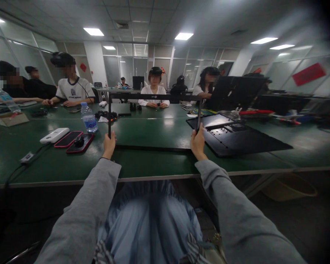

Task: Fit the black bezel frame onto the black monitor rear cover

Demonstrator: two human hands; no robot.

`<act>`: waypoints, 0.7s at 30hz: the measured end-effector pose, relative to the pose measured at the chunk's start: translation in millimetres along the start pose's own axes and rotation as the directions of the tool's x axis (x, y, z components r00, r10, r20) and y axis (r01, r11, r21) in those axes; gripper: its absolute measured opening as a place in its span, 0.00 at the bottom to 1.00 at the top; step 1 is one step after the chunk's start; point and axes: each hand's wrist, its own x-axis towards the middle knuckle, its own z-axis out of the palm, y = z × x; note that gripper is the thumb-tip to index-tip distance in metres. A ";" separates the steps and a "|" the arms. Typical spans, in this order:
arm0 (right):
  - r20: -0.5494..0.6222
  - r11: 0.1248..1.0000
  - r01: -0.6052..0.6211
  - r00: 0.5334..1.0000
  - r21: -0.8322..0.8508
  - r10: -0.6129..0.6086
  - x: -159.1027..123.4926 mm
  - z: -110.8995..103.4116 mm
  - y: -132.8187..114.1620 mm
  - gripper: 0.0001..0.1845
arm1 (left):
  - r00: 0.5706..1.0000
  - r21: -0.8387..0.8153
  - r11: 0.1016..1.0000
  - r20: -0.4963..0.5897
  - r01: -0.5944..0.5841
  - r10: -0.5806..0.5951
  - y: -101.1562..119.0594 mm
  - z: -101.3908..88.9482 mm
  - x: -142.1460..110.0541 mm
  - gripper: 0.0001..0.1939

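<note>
Both hands hold up a thin black rectangular frame (154,97), which looks like a screen bezel, with its middle open. It stands about upright over the green table (151,165), its lower bar close to the tabletop. My left hand (109,145) is closed round the lower part of its left side. On the opposite side bar, my right hand (198,143) grips with the thumb up. Just right of that hand lies a flat black panel (244,141) with a shiny section, looking like an opened laptop part; I cannot tell exactly which.
Left of the frame stand a water bottle (89,119), a white power bank (54,135) with a cable and two red-edged phones (68,139). Several people sit across the table. A large black case (233,93) rises at the right. Below the table edge is a basket (288,187).
</note>
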 end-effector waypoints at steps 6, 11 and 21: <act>0.218 0.985 -0.094 0.968 -0.145 0.124 -3.5 9.4 17.6 0.38 | 0.999 0.185 0.982 0.026 0.040 -0.046 -0.5 -2.2 1.5 0.12; 0.026 0.998 -0.059 0.998 0.005 0.059 3.5 10.6 24.2 0.32 | 1.000 0.190 0.982 -0.001 -0.011 0.012 6.4 -1.3 -2.3 0.15; -0.059 0.983 -0.060 0.996 0.174 0.071 7.5 14.2 26.9 0.30 | 0.992 0.047 0.991 0.014 -0.122 0.122 11.8 6.6 -8.2 0.17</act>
